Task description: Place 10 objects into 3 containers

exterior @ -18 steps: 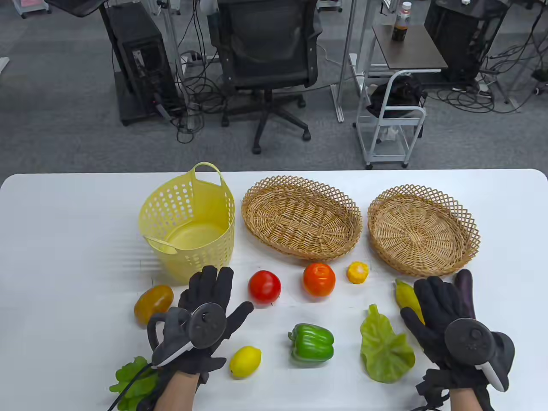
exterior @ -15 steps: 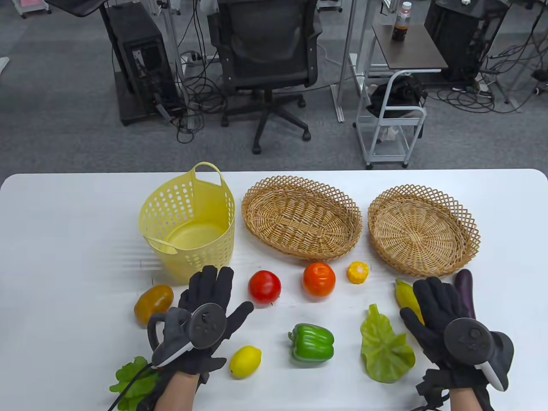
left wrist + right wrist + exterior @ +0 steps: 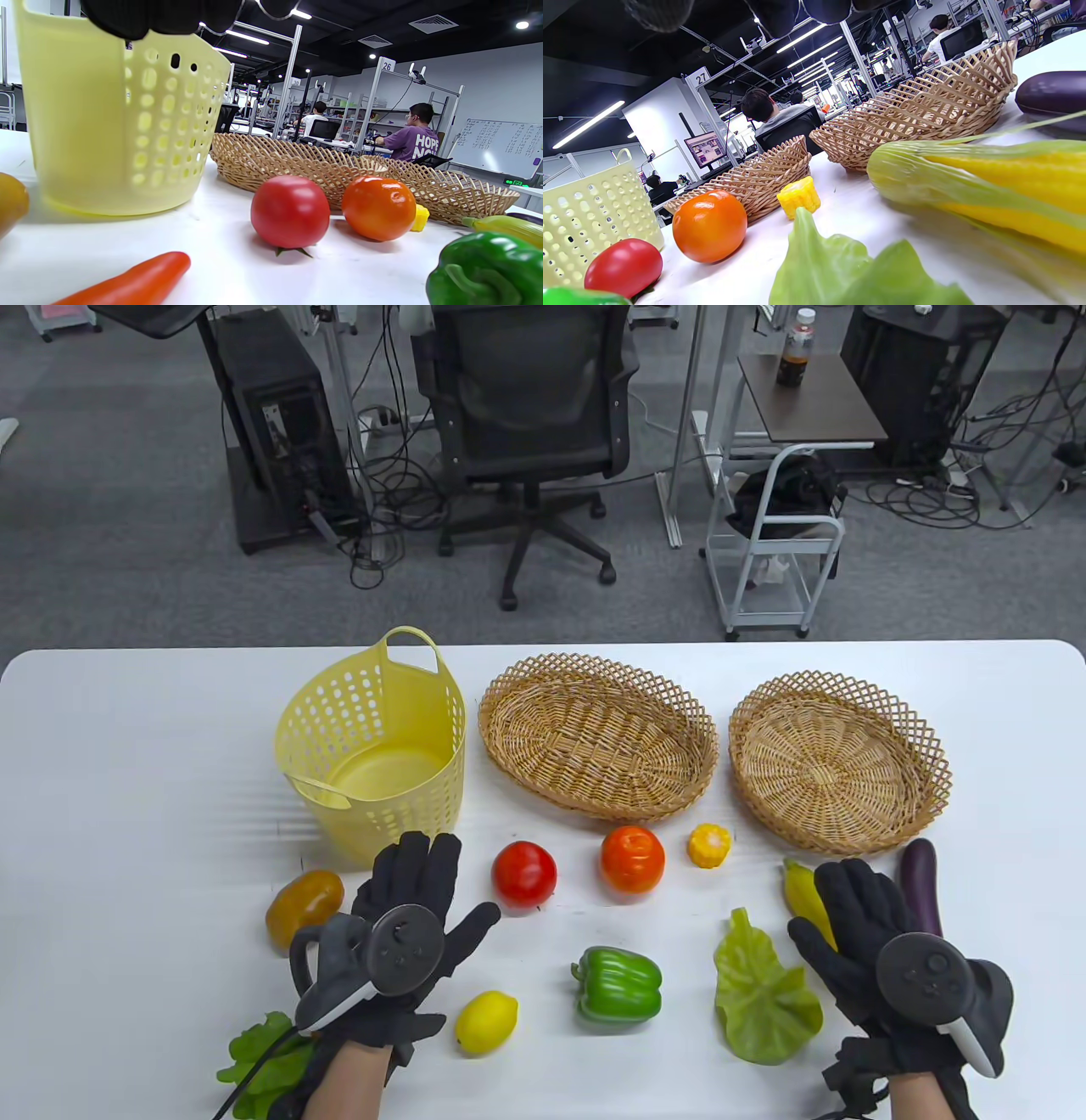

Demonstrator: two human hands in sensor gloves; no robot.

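My left hand (image 3: 454, 882) lies open and flat, fingers spread, just in front of the yellow plastic basket (image 3: 293, 721). It covers an orange carrot that shows only in the left wrist view (image 3: 127, 281). My right hand (image 3: 827, 899) is open over the yellow corn cob (image 3: 802, 886), with the purple eggplant (image 3: 920, 878) to its right. Neither hand holds anything. An oval wicker basket (image 3: 509, 678) and a round wicker basket (image 3: 925, 738) stand empty behind. A red tomato (image 3: 524, 874), an orange tomato (image 3: 632, 858) and a corn piece (image 3: 709, 845) lie between the hands.
A green pepper (image 3: 618, 986), a lemon (image 3: 485, 1022) and a pale lettuce leaf (image 3: 764, 984) lie near the front. A brownish tomato (image 3: 304, 906) and dark lettuce (image 3: 259, 1060) lie at the left. The white table (image 3: 127, 814) stretches wide at the left.
My right hand has slid slightly left and toward me, uncovering more of the eggplant. My left hand has barely moved.
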